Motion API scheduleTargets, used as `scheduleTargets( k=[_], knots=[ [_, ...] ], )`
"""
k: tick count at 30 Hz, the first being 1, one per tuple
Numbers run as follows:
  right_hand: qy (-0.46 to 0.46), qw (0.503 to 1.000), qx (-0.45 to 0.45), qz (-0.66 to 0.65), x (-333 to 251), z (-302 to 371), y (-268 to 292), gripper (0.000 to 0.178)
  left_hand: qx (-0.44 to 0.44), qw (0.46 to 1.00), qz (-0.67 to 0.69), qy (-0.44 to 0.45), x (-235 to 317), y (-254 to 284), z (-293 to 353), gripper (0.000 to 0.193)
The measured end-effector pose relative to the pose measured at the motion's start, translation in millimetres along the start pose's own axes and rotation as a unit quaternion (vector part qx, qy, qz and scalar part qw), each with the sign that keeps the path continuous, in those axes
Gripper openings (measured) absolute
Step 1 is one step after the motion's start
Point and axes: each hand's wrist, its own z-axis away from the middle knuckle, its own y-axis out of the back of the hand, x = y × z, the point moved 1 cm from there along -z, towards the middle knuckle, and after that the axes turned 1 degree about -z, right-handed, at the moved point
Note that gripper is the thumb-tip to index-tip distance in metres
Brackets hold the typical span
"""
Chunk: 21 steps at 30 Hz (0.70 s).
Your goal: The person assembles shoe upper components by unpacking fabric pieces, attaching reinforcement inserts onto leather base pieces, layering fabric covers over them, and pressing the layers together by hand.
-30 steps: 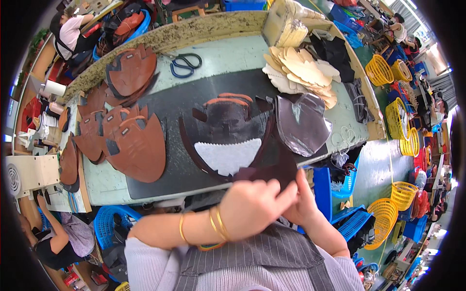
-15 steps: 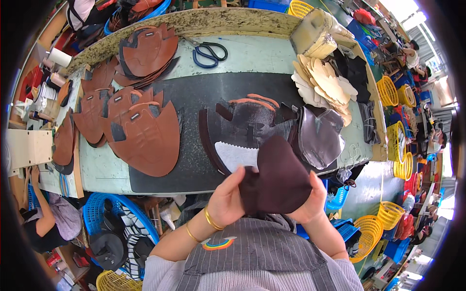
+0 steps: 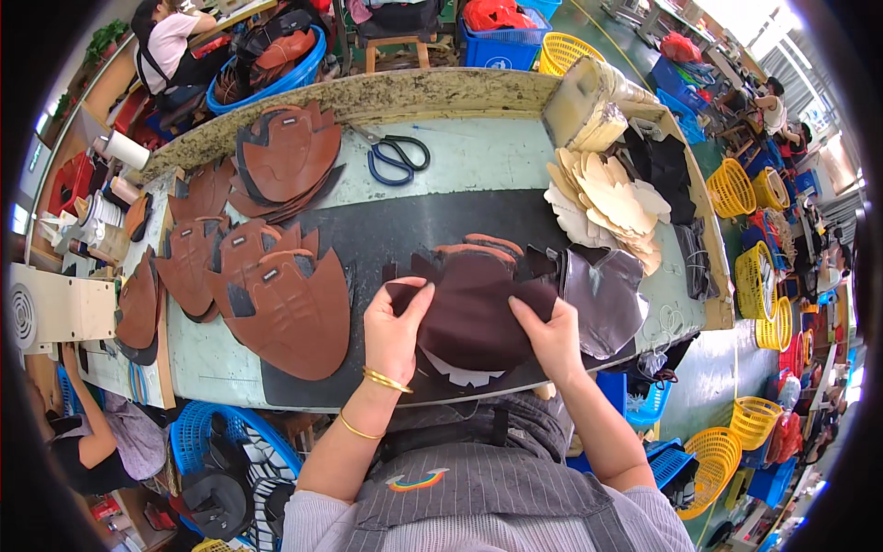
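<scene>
The dark brown cloth (image 3: 474, 313) is stretched between the two hands, over the black piece (image 3: 529, 267) with orange edges (image 3: 474, 249). I can't tell if it touches what is under it. The left hand (image 3: 391, 329) pinches one side of the cloth between thumb and finger, with no gap. The right hand (image 3: 554, 342) pinches the other side the same way.

The cloth looks thin, soft and light, so it would likely flop if only one hand had it. It doesn't look easy to break, but it might crease. The two side corners seem the best spots to hold, pulling gently so the middle stays flat.

Left of the left hand, brown pieces (image 3: 283, 317) lie on the bench (image 3: 221, 368). Just right of the right hand is a shiny dark piece (image 3: 607, 304).
</scene>
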Motion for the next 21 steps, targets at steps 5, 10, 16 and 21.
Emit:
scheduleTargets(
  k=[5, 10, 16, 21],
  knots=[
    [0.002, 1.000, 0.014, 0.017, 19.8, 6.3, -2.0, 0.017, -0.002, 0.979, -0.196, -0.063, -5.7, 16.3, 2.7, 0.022],
    [0.002, 0.999, 0.010, 0.045, 27.3, 5.4, -3.5, 0.015, 0.021, 0.938, -0.319, -0.136, -4.6, 17.2, 0.4, 0.022],
    [0.044, 0.998, 0.035, 0.031, 19.0, 7.9, -4.5, 0.015, 0.002, 0.940, -0.323, -0.108, 14.5, 7.0, 1.7, 0.022],
    [0.087, 0.995, 0.044, 0.002, -24.7, 9.9, -5.8, 0.018, -0.054, 0.980, -0.154, -0.116, 38.4, -6.8, 5.2, 0.022]
  ],
)
